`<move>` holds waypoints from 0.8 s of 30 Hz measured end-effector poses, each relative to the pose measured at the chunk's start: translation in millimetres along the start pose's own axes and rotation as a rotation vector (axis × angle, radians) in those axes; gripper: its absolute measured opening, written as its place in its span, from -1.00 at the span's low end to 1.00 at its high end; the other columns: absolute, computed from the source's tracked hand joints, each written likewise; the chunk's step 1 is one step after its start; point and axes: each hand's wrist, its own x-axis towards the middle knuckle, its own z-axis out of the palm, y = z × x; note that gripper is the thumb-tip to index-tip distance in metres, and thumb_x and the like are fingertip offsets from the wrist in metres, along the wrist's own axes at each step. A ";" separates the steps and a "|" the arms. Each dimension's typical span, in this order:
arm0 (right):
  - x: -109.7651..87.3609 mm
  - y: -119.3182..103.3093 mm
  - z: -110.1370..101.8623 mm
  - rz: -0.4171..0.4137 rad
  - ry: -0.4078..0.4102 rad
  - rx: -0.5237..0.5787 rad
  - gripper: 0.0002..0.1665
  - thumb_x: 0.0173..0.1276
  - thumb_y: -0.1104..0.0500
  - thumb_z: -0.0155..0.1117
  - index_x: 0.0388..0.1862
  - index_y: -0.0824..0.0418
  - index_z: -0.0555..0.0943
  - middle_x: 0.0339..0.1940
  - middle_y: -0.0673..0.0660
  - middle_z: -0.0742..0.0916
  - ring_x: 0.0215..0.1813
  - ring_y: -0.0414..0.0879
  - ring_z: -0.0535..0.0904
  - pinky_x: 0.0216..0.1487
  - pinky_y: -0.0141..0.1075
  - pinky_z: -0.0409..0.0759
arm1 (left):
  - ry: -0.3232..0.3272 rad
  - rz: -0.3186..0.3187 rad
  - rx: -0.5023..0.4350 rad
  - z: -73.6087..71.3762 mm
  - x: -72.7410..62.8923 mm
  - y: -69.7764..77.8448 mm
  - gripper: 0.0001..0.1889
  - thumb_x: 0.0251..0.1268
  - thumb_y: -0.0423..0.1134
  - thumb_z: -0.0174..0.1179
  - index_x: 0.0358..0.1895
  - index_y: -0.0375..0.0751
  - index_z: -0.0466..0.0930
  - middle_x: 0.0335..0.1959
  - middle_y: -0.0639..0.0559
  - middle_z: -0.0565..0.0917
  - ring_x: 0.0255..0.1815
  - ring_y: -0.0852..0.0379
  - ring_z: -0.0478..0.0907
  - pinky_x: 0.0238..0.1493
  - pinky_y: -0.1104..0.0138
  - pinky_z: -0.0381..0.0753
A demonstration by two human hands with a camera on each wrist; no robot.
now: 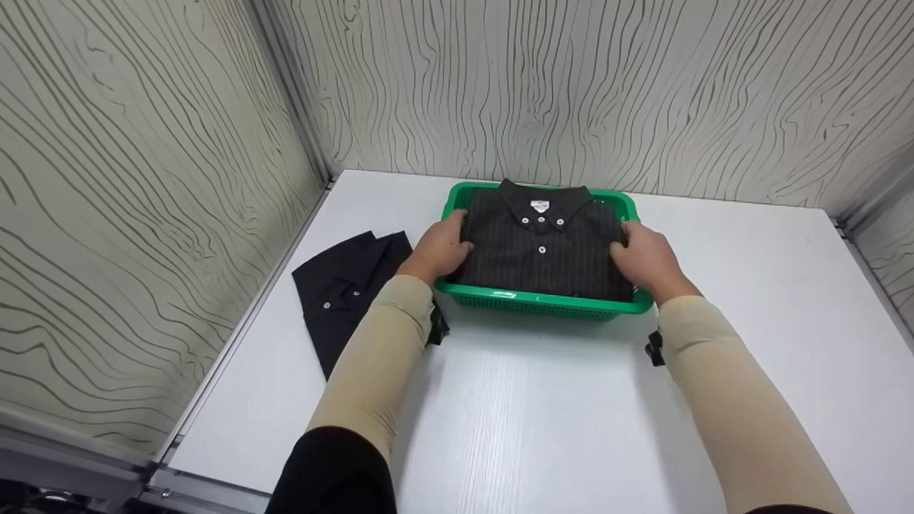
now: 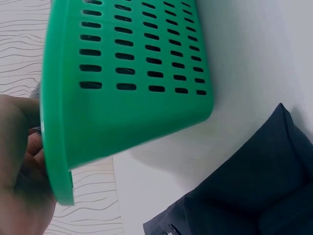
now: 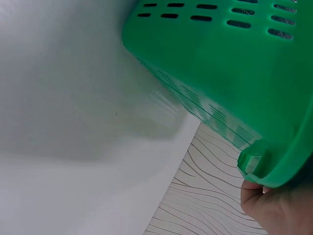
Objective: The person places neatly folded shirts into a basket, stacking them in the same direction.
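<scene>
A dark striped button-up shirt (image 1: 540,257), neatly folded with its collar away from me, lies in a green plastic basket (image 1: 543,303). My left hand (image 1: 441,246) grips the shirt's left edge, thumb on top, just inside the rim. On the opposite side my right hand (image 1: 646,258) holds the right edge in the same way. In the left wrist view the left hand (image 2: 22,161) shows beyond the basket's rim (image 2: 56,122), its curled fingers partly hidden. The right hand (image 3: 279,208) appears past the rim's corner in the right wrist view.
A folded black garment (image 1: 343,293) with white buttons lies left of the basket, partly under my left forearm. The white table (image 1: 500,428) meets patterned wall panels (image 1: 543,93) at the back and left.
</scene>
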 end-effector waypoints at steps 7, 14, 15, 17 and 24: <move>-1.4 -0.4 3.6 -0.024 0.022 -0.042 -0.64 0.54 0.16 -0.09 0.11 0.40 0.43 -0.04 0.38 0.62 -0.08 0.19 0.53 -0.01 0.14 0.58 | -0.004 0.018 0.070 1.8 -1.2 1.3 -0.37 0.55 -0.22 0.12 0.57 -0.15 0.13 0.42 -0.15 0.44 0.41 0.00 0.39 0.38 0.12 0.38; -1.2 0.6 5.0 -0.059 0.042 -0.071 -0.62 0.50 0.19 -0.02 0.14 0.43 0.45 -0.01 0.42 0.62 -0.09 0.20 0.48 0.02 0.18 0.53 | -0.009 0.037 0.110 4.2 -2.2 3.2 -0.38 0.54 -0.25 0.11 0.56 -0.17 0.14 0.41 -0.15 0.45 0.41 -0.01 0.39 0.39 0.12 0.36; -1.4 0.7 5.3 -0.065 0.042 -0.074 -0.63 0.50 0.19 -0.01 0.13 0.43 0.45 -0.03 0.41 0.62 -0.10 0.20 0.47 0.01 0.17 0.53 | -0.012 0.033 0.115 4.7 -2.1 3.4 -0.38 0.54 -0.25 0.11 0.56 -0.16 0.14 0.41 -0.15 0.45 0.41 0.00 0.39 0.39 0.12 0.35; -1.5 1.3 6.2 -0.070 0.041 -0.083 -0.67 0.49 0.19 -0.01 0.07 0.41 0.47 -0.10 0.38 0.62 -0.14 0.19 0.45 -0.06 0.13 0.52 | -0.018 0.023 0.124 5.9 -2.1 3.6 -0.38 0.55 -0.25 0.11 0.57 -0.15 0.13 0.42 -0.13 0.44 0.42 0.00 0.38 0.40 0.13 0.34; -0.5 0.6 8.9 -0.081 0.056 -0.136 -0.70 0.47 0.20 0.02 0.03 0.40 0.49 -0.17 0.35 0.62 -0.18 0.18 0.44 -0.11 0.12 0.52 | 0.009 0.032 0.174 10.2 -2.1 4.1 -0.38 0.53 -0.26 0.14 0.56 -0.17 0.16 0.40 -0.12 0.46 0.40 0.00 0.40 0.38 0.14 0.37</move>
